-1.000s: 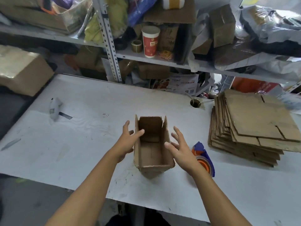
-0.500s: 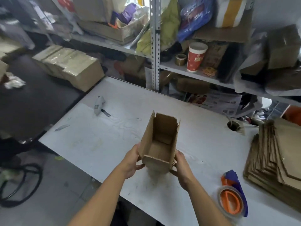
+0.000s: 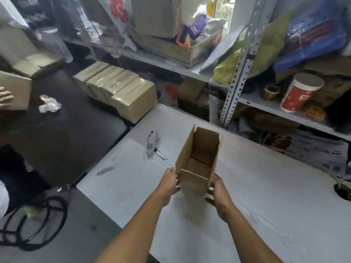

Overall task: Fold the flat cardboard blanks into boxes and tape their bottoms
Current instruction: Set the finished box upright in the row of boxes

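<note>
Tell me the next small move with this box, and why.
Probably carry the box left toward the row of finished boxes. Both hands, left hand and right hand, grip its lower sides, it looks lifted off the table, and its bottom appears closed.

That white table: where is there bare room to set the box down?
Bare white table lies right of the box the hands hold, up to the round hole, and left of it below the cutter. The shelves behind are crowded.

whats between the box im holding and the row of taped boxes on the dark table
In the head view, a white utility knife lies on the white table between the open box and the taped boxes.
</note>
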